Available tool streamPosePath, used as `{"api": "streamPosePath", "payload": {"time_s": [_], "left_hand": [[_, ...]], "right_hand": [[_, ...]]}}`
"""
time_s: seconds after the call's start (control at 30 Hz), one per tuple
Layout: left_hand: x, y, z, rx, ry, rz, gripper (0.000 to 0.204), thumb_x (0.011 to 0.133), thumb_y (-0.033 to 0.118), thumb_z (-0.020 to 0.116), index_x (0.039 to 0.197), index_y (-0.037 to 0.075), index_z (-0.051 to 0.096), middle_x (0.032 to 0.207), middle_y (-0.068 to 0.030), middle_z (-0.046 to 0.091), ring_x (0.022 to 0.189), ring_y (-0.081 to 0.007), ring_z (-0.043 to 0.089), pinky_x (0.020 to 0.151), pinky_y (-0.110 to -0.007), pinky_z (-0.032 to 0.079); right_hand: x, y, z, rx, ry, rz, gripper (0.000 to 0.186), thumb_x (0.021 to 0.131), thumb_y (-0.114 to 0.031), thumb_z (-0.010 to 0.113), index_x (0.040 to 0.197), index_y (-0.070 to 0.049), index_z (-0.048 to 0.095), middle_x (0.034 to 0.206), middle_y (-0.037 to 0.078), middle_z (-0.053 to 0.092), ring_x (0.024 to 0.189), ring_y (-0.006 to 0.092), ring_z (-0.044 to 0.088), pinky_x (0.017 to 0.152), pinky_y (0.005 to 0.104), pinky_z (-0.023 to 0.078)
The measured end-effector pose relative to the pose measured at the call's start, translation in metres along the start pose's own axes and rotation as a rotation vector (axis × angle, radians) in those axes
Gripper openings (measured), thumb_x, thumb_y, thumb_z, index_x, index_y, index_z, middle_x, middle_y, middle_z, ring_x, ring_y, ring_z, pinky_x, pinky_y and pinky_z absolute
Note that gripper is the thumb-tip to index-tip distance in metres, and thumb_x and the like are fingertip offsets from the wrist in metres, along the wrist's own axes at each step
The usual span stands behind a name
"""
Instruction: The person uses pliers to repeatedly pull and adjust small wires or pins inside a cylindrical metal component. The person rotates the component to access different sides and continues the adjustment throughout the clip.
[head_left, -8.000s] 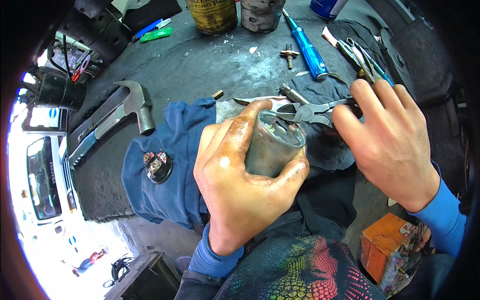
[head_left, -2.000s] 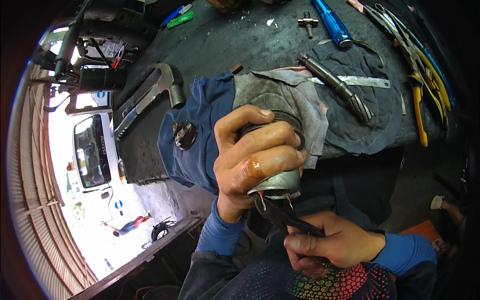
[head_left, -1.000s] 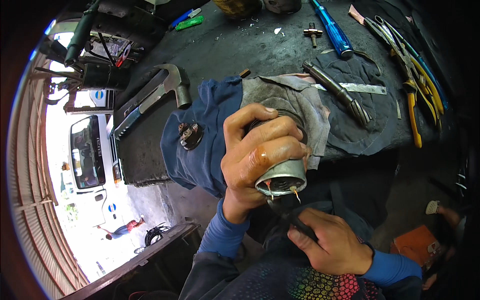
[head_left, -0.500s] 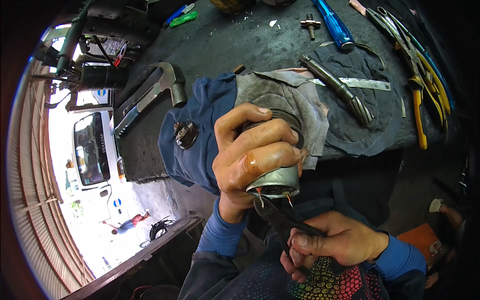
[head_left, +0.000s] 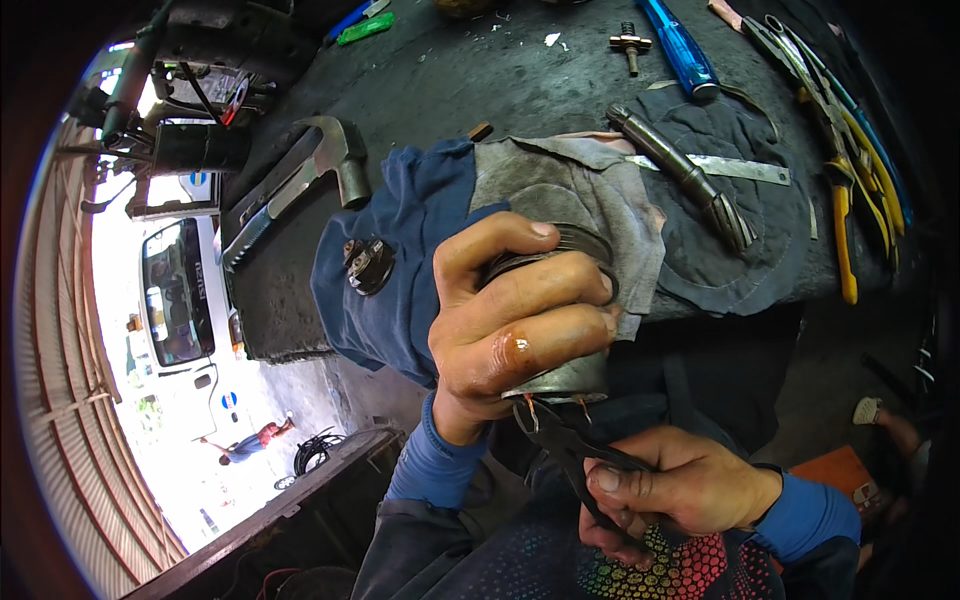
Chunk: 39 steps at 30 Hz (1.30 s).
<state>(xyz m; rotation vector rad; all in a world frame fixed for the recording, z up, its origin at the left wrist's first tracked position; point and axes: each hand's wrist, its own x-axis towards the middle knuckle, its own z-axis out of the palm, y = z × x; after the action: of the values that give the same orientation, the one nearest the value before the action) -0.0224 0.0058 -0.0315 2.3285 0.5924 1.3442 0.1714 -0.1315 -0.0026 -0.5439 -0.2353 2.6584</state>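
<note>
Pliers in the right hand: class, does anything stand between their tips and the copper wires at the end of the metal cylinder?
Nothing visible does. The pliers in the right hand reach the copper wires directly, under the rim of the metal cylinder. The left hand grips the cylinder's side, its fingers above that end.
</note>
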Motion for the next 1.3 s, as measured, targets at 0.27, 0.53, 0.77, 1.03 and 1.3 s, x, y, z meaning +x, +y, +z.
{"api": "streamPosePath", "payload": {"time_s": [0.27,0.53,0.77,1.03,1.3], "left_hand": [[0.0,-0.001,0.001,0.004,-0.002,0.012,0.028,0.078,0.023,0.09,0.104,0.018,0.081,0.105,-0.0004,0.082,0.116,-0.0294,0.063,0.104,-0.041,0.053],[0.001,-0.003,0.001,0.035,-0.008,0.027,0.026,0.079,0.025,0.09,0.103,0.018,0.081,0.102,0.0002,0.081,0.113,-0.0289,0.063,0.103,-0.04,0.052],[0.0,-0.002,0.001,0.064,0.016,0.017,0.029,0.075,0.023,0.092,0.102,0.018,0.081,0.101,0.0009,0.081,0.113,-0.0285,0.064,0.104,-0.041,0.051],[0.002,-0.001,0.002,0.055,0.036,-0.019,0.034,0.071,0.018,0.094,0.102,0.019,0.081,0.102,0.0009,0.081,0.115,-0.0286,0.065,0.103,-0.04,0.05],[-0.001,-0.003,0.004,0.025,0.054,-0.021,0.034,0.071,0.018,0.095,0.102,0.018,0.081,0.101,0.0,0.081,0.115,-0.0293,0.065,0.103,-0.04,0.051]], "right_hand": [[0.01,0.0,0.009,-0.043,0.054,0.01,0.044,0.118,-0.04,0.065,0.095,-0.003,0.063,0.077,0.003,0.063,0.06,0.0126,0.061,0.053,0.03,0.049],[0.014,0.015,0.018,-0.478,0.317,-0.221,0.02,0.112,-0.021,0.074,0.106,-0.002,0.07,0.073,-0.001,0.062,0.063,0.0119,0.056,0.061,0.0323,0.046],[0.02,0.026,0.025,-0.751,0.509,-0.371,0.014,0.109,-0.016,0.071,0.108,-0.003,0.067,0.078,0.015,0.068,0.073,0.0333,0.073,0.065,0.0456,0.054],[0.041,0.046,0.01,-1.123,0.709,-0.66,0.017,0.101,-0.009,0.074,0.101,-0.002,0.058,0.092,0.019,0.067,0.08,0.0463,0.071,0.068,0.052,0.056],[0.013,0.025,0.012,-0.903,0.475,-0.399,0.03,0.114,-0.03,0.067,0.111,0.0,0.068,0.094,0.015,0.067,0.085,0.0379,0.071,0.077,0.0485,0.058]]}}
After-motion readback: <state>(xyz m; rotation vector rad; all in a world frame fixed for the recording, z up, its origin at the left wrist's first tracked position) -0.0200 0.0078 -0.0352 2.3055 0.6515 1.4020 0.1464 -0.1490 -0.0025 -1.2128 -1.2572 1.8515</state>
